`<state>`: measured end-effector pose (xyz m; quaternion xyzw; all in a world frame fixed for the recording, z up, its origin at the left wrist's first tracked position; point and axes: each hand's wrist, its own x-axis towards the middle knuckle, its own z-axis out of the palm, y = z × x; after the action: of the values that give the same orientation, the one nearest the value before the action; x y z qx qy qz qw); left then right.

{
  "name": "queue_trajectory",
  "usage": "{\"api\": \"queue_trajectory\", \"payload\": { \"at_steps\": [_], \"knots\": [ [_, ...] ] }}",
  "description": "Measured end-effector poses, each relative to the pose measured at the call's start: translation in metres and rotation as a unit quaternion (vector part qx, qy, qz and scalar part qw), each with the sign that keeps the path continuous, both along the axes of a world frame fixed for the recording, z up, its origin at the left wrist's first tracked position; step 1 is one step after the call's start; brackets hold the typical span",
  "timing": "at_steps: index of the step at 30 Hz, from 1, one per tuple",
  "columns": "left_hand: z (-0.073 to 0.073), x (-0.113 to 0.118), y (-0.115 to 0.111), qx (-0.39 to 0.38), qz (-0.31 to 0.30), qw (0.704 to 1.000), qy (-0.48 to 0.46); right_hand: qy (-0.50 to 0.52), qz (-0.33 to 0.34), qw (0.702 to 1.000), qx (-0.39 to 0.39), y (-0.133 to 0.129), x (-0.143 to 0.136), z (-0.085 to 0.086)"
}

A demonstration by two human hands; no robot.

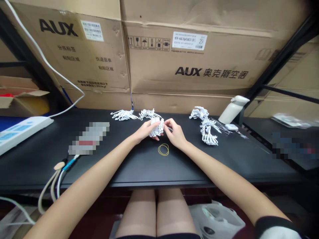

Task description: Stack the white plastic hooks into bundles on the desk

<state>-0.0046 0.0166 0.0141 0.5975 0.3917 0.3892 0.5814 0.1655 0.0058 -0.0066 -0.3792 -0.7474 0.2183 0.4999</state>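
My left hand (145, 130) is closed around a bundle of white hooks (157, 128), thin bent pieces packed side by side, just above the black table. At the bundle's right side, my right hand (176, 133) has thumb and fingers pinched together on a white hook, mostly hidden by the fingers. Nearer to me, a yellow rubber band (163, 149), looped in overlapping rings, lies flat on the table. Behind my left hand lie two loose piles of similar hooks, a left pile (124, 115) and a right pile (149, 114).
More white hooks (209, 132) lie in clumps to the right, near a white bottle (233, 109) and a small white case (231, 127). A power strip (22, 131) and a cabled, blurred-out device (89, 137) occupy the left. Large cardboard boxes (159, 76) stand along the black table's (139, 169) back.
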Motion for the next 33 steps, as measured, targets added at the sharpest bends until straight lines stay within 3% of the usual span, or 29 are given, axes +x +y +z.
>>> {"api": "queue_trajectory", "payload": {
  "at_steps": [6, 11, 16, 20, 25, 33],
  "knots": [
    [-0.003, -0.009, 0.002, 0.006, -0.019, 1.000, 0.023, 0.013, 0.049, 0.998, -0.022, -0.004, -0.003, 0.003],
    [-0.003, -0.012, 0.006, -0.022, -0.038, 0.998, -0.040, 0.183, 0.104, 0.964, -0.160, 0.007, -0.004, 0.003],
    [0.004, -0.013, 0.002, -0.050, -0.075, 0.993, -0.071, 0.220, 0.103, 0.942, -0.232, 0.009, -0.002, 0.009],
    [0.006, -0.013, 0.000, -0.059, -0.070, 0.994, -0.052, 0.238, 0.085, 0.933, -0.256, 0.009, -0.002, 0.010],
    [0.006, -0.013, 0.001, -0.064, -0.043, 0.997, -0.019, 0.225, 0.125, 0.924, -0.282, 0.009, -0.002, 0.008],
    [0.005, -0.014, 0.001, -0.055, -0.086, 0.994, -0.036, 0.209, 0.147, 0.934, -0.252, 0.011, 0.001, 0.003]
  ]
}}
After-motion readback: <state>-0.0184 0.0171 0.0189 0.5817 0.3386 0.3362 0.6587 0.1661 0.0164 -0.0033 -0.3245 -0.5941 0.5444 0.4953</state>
